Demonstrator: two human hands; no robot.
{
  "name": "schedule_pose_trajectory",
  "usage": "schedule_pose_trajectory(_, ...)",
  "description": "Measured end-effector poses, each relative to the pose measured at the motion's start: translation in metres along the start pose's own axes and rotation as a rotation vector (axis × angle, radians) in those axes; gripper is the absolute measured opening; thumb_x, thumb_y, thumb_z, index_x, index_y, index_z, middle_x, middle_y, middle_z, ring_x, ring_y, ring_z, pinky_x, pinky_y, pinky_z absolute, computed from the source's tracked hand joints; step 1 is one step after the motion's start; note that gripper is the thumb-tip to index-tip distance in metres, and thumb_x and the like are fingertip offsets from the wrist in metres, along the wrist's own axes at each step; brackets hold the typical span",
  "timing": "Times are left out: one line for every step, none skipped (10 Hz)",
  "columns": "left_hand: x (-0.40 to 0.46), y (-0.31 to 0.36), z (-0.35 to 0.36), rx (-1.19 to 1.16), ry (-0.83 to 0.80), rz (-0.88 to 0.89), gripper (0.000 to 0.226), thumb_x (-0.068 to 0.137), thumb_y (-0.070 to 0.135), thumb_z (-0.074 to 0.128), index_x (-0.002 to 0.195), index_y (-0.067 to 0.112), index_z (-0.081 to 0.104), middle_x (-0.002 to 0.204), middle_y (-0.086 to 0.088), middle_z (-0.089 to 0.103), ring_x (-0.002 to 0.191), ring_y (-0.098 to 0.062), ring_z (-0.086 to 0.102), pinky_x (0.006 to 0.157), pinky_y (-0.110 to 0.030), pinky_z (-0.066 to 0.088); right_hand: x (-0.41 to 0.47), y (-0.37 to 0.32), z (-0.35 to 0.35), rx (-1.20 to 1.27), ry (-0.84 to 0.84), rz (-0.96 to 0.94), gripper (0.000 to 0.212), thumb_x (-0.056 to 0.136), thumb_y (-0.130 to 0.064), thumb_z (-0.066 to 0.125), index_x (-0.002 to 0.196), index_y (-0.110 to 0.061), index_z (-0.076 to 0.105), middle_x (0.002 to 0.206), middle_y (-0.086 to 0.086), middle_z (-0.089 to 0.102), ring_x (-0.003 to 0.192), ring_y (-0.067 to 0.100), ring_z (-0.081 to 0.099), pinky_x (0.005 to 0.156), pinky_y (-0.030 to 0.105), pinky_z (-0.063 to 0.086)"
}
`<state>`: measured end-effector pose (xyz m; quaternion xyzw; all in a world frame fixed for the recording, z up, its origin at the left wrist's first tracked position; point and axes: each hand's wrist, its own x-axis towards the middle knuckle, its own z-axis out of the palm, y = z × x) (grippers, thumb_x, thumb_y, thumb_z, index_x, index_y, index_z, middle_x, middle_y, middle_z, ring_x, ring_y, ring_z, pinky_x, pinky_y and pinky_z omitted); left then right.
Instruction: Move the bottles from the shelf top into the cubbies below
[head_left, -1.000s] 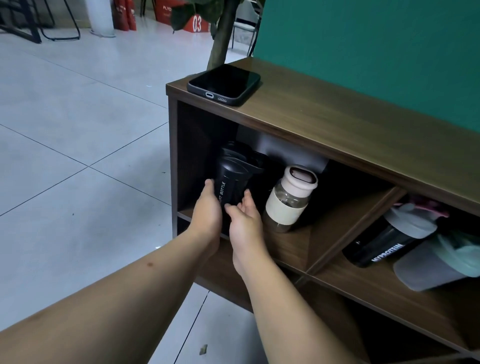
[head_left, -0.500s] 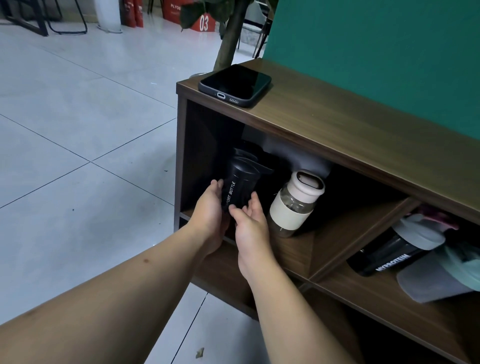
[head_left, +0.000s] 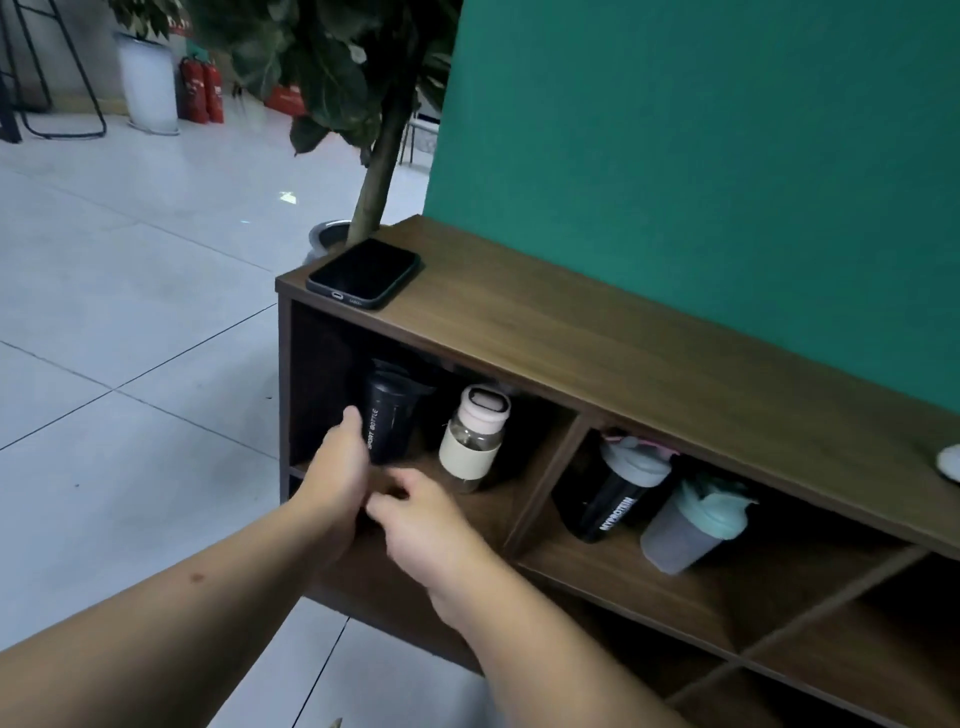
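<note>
The shelf (head_left: 649, 364) runs along the green wall (head_left: 701, 182), its wooden top bare of bottles in view: only a phone (head_left: 363, 273) lies at the left end, and a pale object (head_left: 950, 462), cut off by the frame edge, sits at the far right. The cubbies below hold the bottles. The right cubby (head_left: 701, 582) has a black shaker (head_left: 610, 493) and a grey shaker with a teal lid (head_left: 691, 530), both leaning right. The left cubby (head_left: 519, 499) has a glass bottle with a pink cap (head_left: 472, 436), tilted right, and just left of it a black sport bottle (head_left: 387, 415), standing nearly upright with its long axis vertical.

The black sport bottle lies directly ahead of the left hand (head_left: 340, 473), which is the nearer of the two: its fingertips rest against or just beside the bottle's left side, the hand open and curved, not closed round anything. The right hand (head_left: 426, 514) is blurred, loosely open, holding nothing, and sits nearer the camera than the cubby's front edge, apart from both bottles. Judging by the top, little or nothing remains to move.
</note>
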<state>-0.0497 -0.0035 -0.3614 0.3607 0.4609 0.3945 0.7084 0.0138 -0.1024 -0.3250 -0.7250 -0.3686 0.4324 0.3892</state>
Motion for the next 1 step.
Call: schedule_pose_trajectory(-0.0763,0.0281,0.0010,0.016,-0.004,-0.037,0.061,0.106,0.057,0.044,0.151,0.018,0.055,0.139,-0.017,0.064,0.126,-0.025,0.060,0.107,-0.039,0.043,-0.1042,-0.0003,-0.0440,-0.105,-0.029,-0.041,0.072,0.074,-0.053,0.060,0.143,-0.035,0.052,0.124,-0.004,0.064,0.098,0.009,0.063,0.087,0.026,0.050)
